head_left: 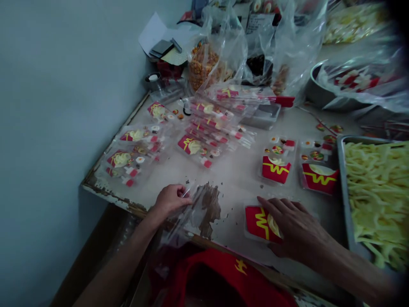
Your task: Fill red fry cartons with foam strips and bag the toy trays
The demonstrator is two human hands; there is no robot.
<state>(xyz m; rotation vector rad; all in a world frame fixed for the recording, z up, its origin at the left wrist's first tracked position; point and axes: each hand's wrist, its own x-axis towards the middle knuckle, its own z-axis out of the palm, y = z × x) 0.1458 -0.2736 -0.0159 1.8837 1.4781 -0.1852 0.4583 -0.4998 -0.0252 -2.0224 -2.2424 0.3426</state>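
Note:
At the table's near edge my left hand (172,199) is closed in a pinch on a clear plastic bag (194,209), which hangs partly over the edge. My right hand (294,226) grips a clear blister pack (258,222) with a red and yellow fries-box piece inside. Its fingers reach over the far side and its thumb is at the near side; the palm hides the pack's right part. Just beyond lie two similar packs, one red fries-box pack (276,164) and another fries pack (319,170), each with small food-shaped pieces.
Bagged packs (207,123) lie piled across the table's back left. To the right stands a metal tray (343,192) of pale yellow fry-shaped strips (377,196). Behind are a bag of orange-brown bits (204,64) and a metal bowl (322,91). A wall (64,85) borders the left side.

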